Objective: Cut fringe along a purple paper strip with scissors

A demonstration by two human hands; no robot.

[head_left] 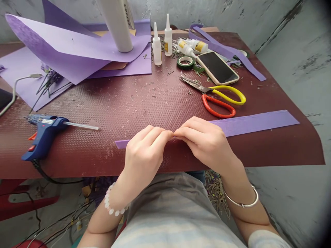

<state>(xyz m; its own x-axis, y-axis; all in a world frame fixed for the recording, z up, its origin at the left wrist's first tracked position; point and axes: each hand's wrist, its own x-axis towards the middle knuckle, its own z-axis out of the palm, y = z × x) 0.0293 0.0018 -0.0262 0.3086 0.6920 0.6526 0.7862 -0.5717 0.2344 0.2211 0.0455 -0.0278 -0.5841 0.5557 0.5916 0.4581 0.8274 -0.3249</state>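
A long purple strip of craft paper or foam (258, 124) lies across the front of the table, wide at its right end and narrow at its left. Both hands pinch it near the middle, their fingertips almost meeting. My left hand (146, 150) is closed on the narrower part, whose tip sticks out to its left. My right hand (207, 143) is closed on the strip where it narrows, and the wide flat part runs out behind it. The fingers hide the edge between them. Just beyond my right hand lie scissors (204, 90) with one yellow and one red handle.
On the left lies a blue glue gun (46, 132) with a glue stick and cord. Purple sheets (98, 55) and a white cylinder (117, 27) stand behind it. Small glue bottles (157, 50), green tape (185, 62), a phone (218, 68) and cut strips (248, 63) lie at the back.
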